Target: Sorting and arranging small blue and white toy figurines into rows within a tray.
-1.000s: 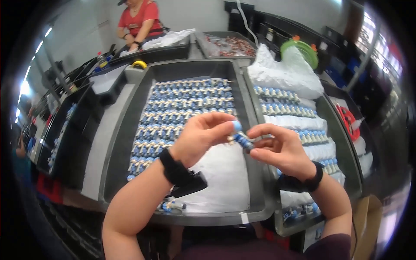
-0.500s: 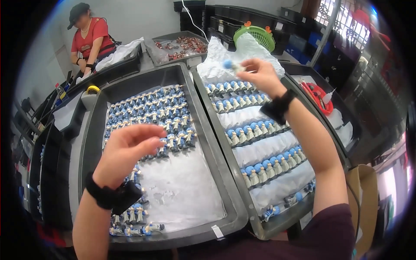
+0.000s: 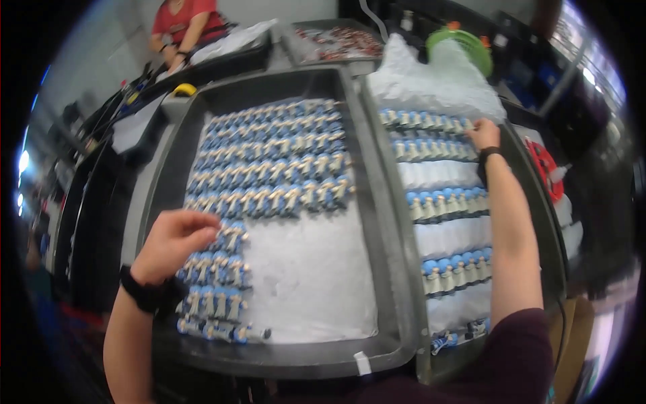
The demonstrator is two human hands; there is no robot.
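My right hand [image 3: 484, 135] is at the right end of the farthest row in the right tray [image 3: 397, 269]. Its fingertips are closed on a small blue-and-white figurine [image 3: 468, 126], mostly covered by them. Rows of similar standing figurines [image 3: 447, 205] fill that tray, with white padding strips [image 3: 451, 234] between some rows. Over the left edge of the left tray [image 3: 393, 296], my left hand [image 3: 176, 244] hovers with fingers loosely bent, thumb a little apart, nothing visible in it. Below and beyond it, many figurines [image 3: 269, 195] lie in rows on a white sheet.
White plastic sheeting [image 3: 431, 81] covers the right tray's far end, beside a green basket [image 3: 461, 48]. A far tray holds reddish-brown pieces [image 3: 340, 44]. Yellow tape [image 3: 184, 89] sits by the left tray. Red tubing [image 3: 544, 168] lies at right. Another person [image 3: 185, 27] works at far left.
My right hand has lowered the figurine from above the sheeting to the far row's right end. My left hand stays over the left tray. The view has shifted, moving the trays within it.
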